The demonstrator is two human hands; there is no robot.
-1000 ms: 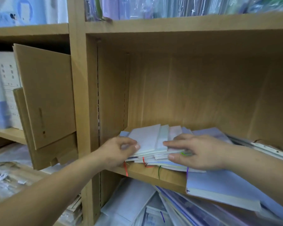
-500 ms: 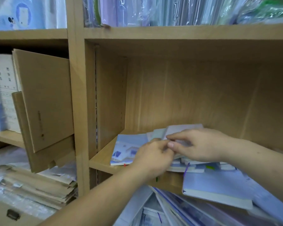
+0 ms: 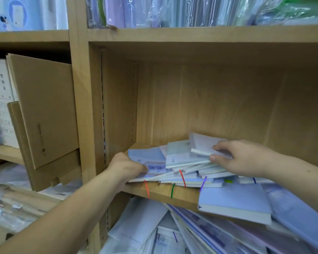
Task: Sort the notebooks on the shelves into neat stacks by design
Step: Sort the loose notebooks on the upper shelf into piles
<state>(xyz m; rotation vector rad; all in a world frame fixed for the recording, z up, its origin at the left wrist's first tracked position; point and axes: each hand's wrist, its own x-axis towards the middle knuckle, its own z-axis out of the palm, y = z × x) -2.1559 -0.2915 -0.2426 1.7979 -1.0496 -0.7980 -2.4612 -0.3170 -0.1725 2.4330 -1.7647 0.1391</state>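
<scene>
Shelf layout, referenced to the shelf board (image 3: 160, 193).
Notebook pile (image 3: 187, 173) on the board, left part. Left hand (image 3: 126, 167) grips the leftmost notebook (image 3: 147, 156); right hand (image 3: 240, 158) pinches the top notebook (image 3: 202, 143). Thick notebook (image 3: 233, 200) overhangs the board's front edge, right of the pile. Loose heap (image 3: 191, 233) below the board; cardboard boxes (image 3: 46, 110) to its left.

This looks like a stationery shop or its stockroom. Wooden shelves (image 3: 173, 33) with rows of adjustable pin holes (image 3: 103, 107) fill the view, each bay crammed with paper goods in many copies. Plastic-wrapped packs (image 3: 191, 11) stand tight along the top shelf. Loose notebooks (image 3: 184, 156) in pale blue and green, with coloured ribbon markers (image 3: 182, 177), lie heaped on the middle one, and more wrapped stock (image 3: 136, 226) is piled below. Brown card folders (image 3: 44, 110) lean in the left bay.
</scene>
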